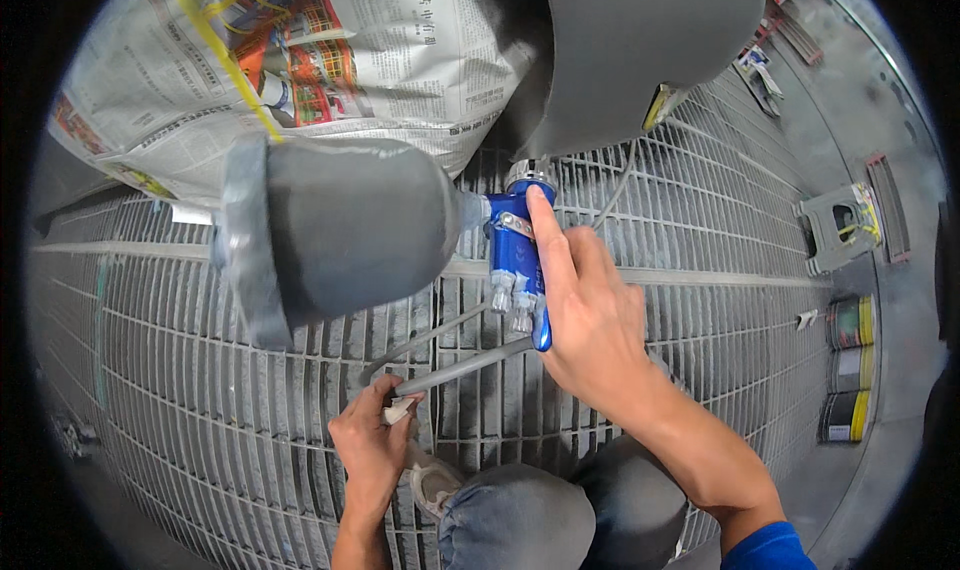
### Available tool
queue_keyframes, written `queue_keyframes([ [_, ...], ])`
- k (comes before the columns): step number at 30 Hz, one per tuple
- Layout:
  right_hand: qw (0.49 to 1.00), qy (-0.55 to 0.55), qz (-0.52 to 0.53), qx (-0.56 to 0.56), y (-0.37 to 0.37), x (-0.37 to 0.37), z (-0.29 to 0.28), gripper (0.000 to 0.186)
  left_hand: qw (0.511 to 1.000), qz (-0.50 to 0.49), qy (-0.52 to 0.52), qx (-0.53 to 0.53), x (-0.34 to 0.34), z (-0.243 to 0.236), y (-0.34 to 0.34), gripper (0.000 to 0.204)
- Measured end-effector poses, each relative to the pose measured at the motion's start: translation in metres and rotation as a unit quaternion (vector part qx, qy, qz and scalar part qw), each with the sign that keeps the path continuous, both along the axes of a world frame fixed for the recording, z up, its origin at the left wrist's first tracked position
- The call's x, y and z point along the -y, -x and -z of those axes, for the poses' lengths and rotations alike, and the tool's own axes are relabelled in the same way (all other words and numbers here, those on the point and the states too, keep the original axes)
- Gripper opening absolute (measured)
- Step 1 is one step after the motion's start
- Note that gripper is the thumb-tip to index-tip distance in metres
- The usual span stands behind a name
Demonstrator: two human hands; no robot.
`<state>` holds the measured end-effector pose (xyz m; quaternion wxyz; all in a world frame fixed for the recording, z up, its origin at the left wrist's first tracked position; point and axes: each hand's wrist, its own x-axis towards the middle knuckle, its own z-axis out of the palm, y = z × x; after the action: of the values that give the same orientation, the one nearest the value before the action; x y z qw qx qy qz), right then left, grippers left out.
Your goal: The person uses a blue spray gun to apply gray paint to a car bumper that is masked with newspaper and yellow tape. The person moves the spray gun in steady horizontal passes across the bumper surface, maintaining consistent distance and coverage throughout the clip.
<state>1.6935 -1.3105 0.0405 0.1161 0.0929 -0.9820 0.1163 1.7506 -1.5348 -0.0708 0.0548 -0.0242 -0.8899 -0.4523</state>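
A blue metal spray gun with a silver nozzle ring is in the right hand, above a grey steel-grating floor and well in from its right edge. That hand grips the handle, its index finger lying along the body; the other fingertips and the trigger are hidden. A large, dull grey, rounded cup with a wide cap juts from the gun's left side, blocking part of the grating; its contents cannot be seen.

A grey flexible hose runs from the handle's foot to the left hand, whose fingers close around it together with a small pale scrap, its material unclear. A thinner grey hose passes behind, partly covered.

Beyond the nozzle, a smooth grey curved panel is cut off above; whether the ring touches it cannot be told. Printed newspaper sheeting with yellow tape is cropped too. Toward the grating's right edge, a grey plastic stool and a row of tins look bent by the lens.
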Motion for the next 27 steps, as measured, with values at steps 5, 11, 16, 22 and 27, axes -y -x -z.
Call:
queue_keyframes([
  [5, 0.997, 0.002, 0.027, 0.072, -0.003, 0.015, 0.010, 0.083, 1.000, 0.009, 0.006, 0.003, 0.017, 0.003, 0.007, 0.027],
  [11, 0.995, -0.017, 0.086, 0.045, 0.006, 0.025, -0.009, 0.087, 1.000, -0.017, -0.018, 0.013, 0.023, 0.009, 0.015, 0.026],
  [16, 0.994, -0.004, 0.069, 0.083, 0.015, 0.026, 0.014, 0.082, 0.999, -0.028, 0.004, 0.026, 0.029, 0.012, 0.017, 0.026],
  [22, 0.992, -0.013, 0.045, 0.121, 0.026, 0.019, 0.057, 0.079, 1.000, -0.012, 0.018, 0.013, 0.029, 0.014, 0.007, 0.030],
  [27, 0.996, -0.010, 0.009, 0.086, 0.025, 0.020, 0.052, 0.089, 0.999, -0.023, 0.026, 0.016, 0.030, 0.011, 0.003, 0.029],
])
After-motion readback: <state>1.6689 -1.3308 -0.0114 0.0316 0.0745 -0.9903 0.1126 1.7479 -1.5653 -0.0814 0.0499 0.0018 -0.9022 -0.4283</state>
